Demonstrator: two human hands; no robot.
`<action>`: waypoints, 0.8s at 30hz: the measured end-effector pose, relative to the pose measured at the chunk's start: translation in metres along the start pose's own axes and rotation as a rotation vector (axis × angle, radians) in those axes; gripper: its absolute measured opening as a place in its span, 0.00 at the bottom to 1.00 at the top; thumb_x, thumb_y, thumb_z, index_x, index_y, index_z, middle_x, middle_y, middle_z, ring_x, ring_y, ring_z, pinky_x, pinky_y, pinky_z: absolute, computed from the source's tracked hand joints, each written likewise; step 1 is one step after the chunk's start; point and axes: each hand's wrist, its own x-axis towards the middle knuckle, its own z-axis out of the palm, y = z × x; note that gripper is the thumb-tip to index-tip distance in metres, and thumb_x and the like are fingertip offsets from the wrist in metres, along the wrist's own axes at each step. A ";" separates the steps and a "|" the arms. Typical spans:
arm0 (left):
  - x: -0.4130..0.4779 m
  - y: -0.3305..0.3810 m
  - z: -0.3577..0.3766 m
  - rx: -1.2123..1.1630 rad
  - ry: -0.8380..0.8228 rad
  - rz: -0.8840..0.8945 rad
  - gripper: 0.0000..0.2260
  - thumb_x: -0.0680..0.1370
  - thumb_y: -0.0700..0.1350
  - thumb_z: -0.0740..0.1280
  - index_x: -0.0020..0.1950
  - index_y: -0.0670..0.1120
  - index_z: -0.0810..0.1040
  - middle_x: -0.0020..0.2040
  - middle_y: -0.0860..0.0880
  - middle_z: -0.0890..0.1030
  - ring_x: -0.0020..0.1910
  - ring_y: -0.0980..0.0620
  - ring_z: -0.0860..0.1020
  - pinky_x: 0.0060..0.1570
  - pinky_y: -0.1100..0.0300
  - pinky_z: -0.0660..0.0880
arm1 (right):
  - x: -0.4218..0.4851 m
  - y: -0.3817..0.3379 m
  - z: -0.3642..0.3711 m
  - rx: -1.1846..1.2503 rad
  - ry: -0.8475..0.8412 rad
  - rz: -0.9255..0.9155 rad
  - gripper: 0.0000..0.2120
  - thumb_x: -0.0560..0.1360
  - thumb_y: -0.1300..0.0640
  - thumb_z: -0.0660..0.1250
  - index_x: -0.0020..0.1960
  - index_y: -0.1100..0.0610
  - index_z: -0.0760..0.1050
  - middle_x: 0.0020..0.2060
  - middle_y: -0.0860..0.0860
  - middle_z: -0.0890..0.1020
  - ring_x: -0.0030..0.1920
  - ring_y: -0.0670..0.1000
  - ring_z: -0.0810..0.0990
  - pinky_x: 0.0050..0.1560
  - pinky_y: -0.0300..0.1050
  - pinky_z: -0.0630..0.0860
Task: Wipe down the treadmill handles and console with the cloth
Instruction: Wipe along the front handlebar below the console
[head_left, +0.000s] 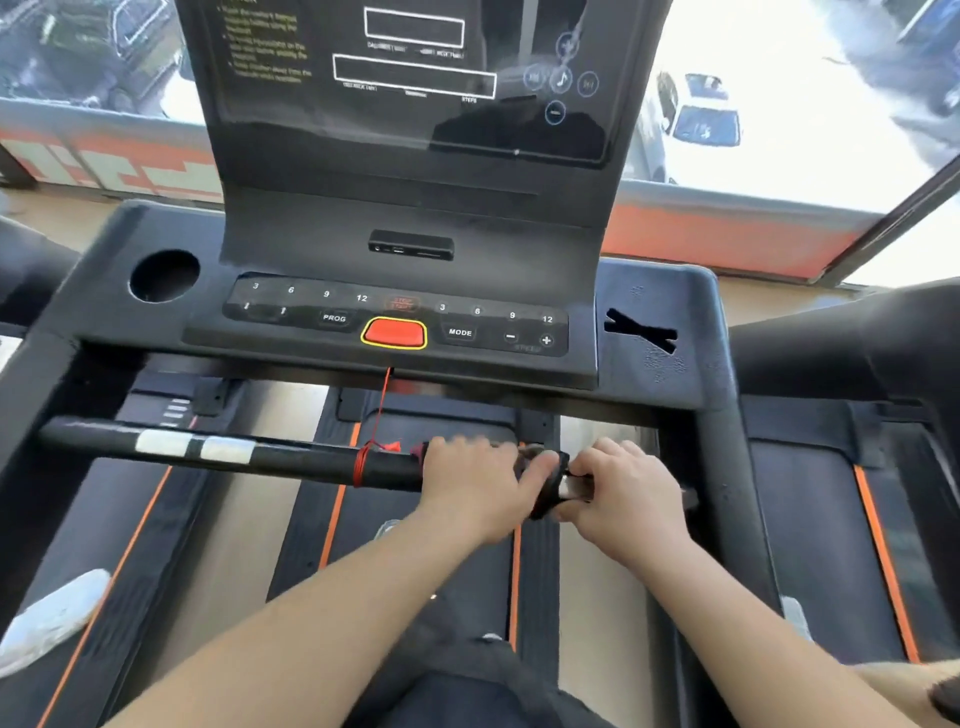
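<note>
The person stands on the treadmill with both hands at the right end of the front handlebar (291, 457). The left hand (467, 486) has its fingers curled over the top of the bar and its thumb stretched right onto a dark cloth (544, 496), which is wrapped round the bar between the two hands. The right hand (626, 496) is curled closed just beside it and seems to pinch the cloth's edge against a bright metal patch of the bar. Exactly how its fingertips lie cannot be told.

The step in hand looks like rubbing this end of the bar. It would go best with the cloth kept snug all round the bar and twisted while it slides, so that the underside is cleaned too. The left hand would steady the bar. Working leftward, the cloth meets the red safety cord (362, 464) wound on the bar, and should be lifted over it so it does not snag. Beyond the cord, near the left end, lie two silver sensor plates (195, 446). They collect sweat and merit firm strokes.

The console (649, 384) above is not yet being touched. Its key strip reads 3, 6, 9, 12 twice, along with PROG, MODE, a minus and a plus. A red button (395, 333) with a yellow rim sits at its front edge. The yellow writing on the screen (363, 119) is too blurred to read, and no brand name shows.
</note>
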 end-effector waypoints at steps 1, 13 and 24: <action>0.013 0.007 -0.006 -0.043 -0.067 -0.032 0.40 0.77 0.73 0.38 0.54 0.50 0.82 0.53 0.45 0.84 0.53 0.41 0.80 0.51 0.46 0.70 | 0.000 0.000 0.001 0.005 0.007 0.007 0.18 0.61 0.37 0.77 0.45 0.47 0.80 0.41 0.43 0.78 0.46 0.51 0.76 0.43 0.47 0.72; 0.009 -0.028 0.040 0.091 0.361 0.142 0.26 0.83 0.60 0.50 0.36 0.48 0.78 0.32 0.46 0.80 0.32 0.40 0.78 0.36 0.49 0.67 | 0.004 -0.001 -0.013 0.006 -0.108 -0.019 0.22 0.65 0.37 0.74 0.53 0.47 0.78 0.48 0.44 0.77 0.55 0.51 0.75 0.51 0.47 0.71; -0.014 0.019 0.047 0.009 0.411 0.041 0.17 0.82 0.55 0.53 0.48 0.47 0.76 0.45 0.46 0.80 0.46 0.40 0.76 0.62 0.42 0.70 | -0.005 -0.005 -0.007 0.075 0.014 0.010 0.18 0.64 0.42 0.75 0.51 0.48 0.81 0.45 0.45 0.78 0.53 0.53 0.77 0.45 0.47 0.68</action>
